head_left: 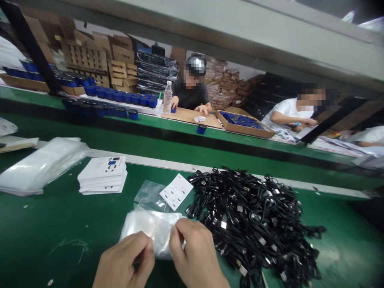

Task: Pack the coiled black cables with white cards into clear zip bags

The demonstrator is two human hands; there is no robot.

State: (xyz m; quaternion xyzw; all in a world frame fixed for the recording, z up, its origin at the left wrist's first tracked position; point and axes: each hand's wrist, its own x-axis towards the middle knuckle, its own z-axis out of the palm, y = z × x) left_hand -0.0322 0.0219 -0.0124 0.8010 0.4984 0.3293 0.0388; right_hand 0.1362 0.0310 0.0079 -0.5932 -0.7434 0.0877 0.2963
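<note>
Across the near edge of a green workbench [51, 228], seen from the head-worn camera, the person's left hand [124, 260] and right hand [195, 250] sit close together at the bottom of the view, both cut off at the wrist or forearm by the frame. Their fingers pinch a clear plastic bag [150, 232] from either side, just above the bench. The hands hide part of the bag, and a small white bit beside the right thumb is hard to make out. Just beyond lie a flat clear bag [149, 196] and a white printed card [176, 192], with a stack of similar cards [102, 175] to the left and a heap of bagged white plastic [39, 166] farther left. To the right, a tangled mound of black cables [249, 224] with small plugs runs off the lower edge. At a far bench, a co-worker [192, 86] sits behind a row of blue-lidded jars [120, 97], the scene partly cut by an overhead beam [210, 24].
</note>
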